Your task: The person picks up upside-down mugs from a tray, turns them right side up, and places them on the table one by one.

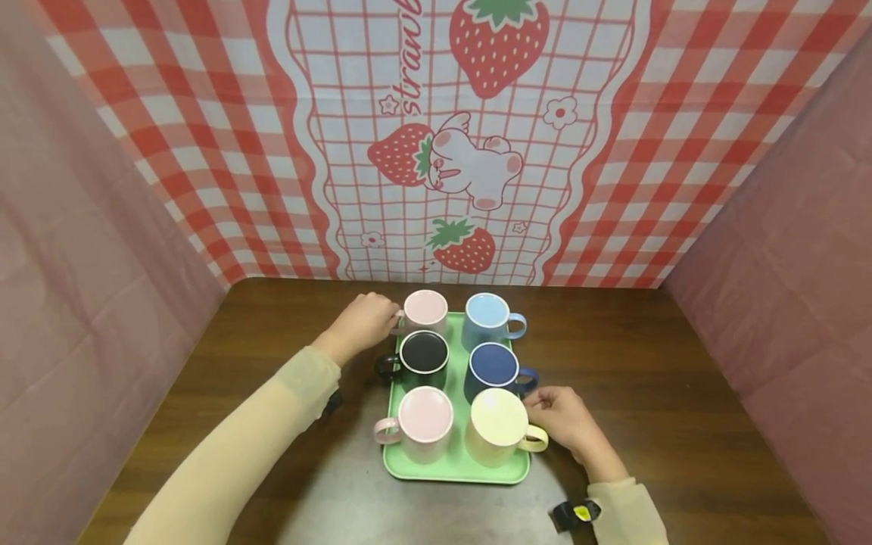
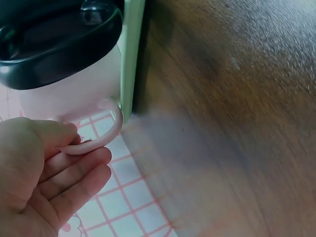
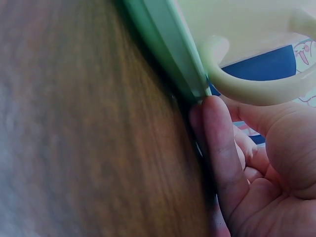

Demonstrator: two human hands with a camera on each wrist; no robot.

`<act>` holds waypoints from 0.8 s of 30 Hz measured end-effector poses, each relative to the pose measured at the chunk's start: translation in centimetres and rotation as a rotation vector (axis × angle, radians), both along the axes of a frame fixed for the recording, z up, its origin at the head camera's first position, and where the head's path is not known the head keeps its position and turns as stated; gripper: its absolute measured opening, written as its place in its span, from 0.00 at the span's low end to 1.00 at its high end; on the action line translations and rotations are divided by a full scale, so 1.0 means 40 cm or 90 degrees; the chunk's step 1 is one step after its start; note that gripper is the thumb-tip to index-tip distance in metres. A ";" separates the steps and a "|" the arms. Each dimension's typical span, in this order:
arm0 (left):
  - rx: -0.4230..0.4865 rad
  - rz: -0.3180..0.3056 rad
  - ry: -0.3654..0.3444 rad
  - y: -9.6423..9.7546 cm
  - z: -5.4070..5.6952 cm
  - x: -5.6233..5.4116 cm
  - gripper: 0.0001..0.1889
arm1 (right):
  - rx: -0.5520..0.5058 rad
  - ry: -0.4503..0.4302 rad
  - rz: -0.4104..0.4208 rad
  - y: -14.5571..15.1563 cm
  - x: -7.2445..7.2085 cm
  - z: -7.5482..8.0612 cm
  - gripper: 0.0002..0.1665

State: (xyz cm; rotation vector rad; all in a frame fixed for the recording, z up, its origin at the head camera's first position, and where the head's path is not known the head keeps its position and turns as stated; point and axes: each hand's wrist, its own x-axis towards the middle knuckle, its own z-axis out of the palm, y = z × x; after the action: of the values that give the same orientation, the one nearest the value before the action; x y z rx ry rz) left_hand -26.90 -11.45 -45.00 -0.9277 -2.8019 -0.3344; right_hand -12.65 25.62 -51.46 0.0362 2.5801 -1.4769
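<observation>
My left hand [image 1: 364,325] pinches the handle of the far pink mug [image 1: 425,306], with the thumb and fingers around the handle in the left wrist view. That mug stands at the back left of a green tray [image 1: 456,471]. In front of it are a black mug [image 1: 424,354] and a second pink mug [image 1: 425,424]. The tray's right column holds a light blue mug [image 1: 487,314], a dark blue mug [image 1: 493,367] and a yellow mug [image 1: 499,424]. My right hand [image 1: 562,416] grips the tray's right rim, its fingertips beside the yellow mug's handle [image 3: 261,91].
The tray lies on a brown wooden table [image 1: 668,393]. A red-checked strawberry cloth [image 1: 456,151] hangs behind it, and pink curtains [image 1: 783,250] flank both sides. Mug handles stick out over the tray's long edges.
</observation>
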 end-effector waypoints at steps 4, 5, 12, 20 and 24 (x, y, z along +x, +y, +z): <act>-0.027 0.010 0.004 0.006 0.000 0.000 0.16 | -0.001 -0.004 -0.001 0.000 -0.001 0.001 0.08; -0.037 0.011 0.005 0.009 0.000 0.000 0.16 | -0.001 -0.002 0.000 0.000 -0.001 0.001 0.09; -0.103 0.003 0.057 0.022 0.000 0.009 0.05 | -0.004 0.002 -0.001 -0.001 0.001 0.001 0.08; -0.079 0.030 0.089 0.024 -0.006 0.016 0.12 | -0.005 -0.006 -0.004 -0.002 -0.001 0.000 0.08; -0.054 0.055 0.107 0.020 0.007 0.011 0.10 | -0.004 -0.004 -0.004 0.000 0.001 0.000 0.08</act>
State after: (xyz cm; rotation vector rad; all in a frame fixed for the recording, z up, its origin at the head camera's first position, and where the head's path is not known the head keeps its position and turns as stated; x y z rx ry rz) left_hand -26.46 -10.67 -44.70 -0.8066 -2.7089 -0.1206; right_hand -12.60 25.61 -51.45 0.0469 2.5731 -1.4838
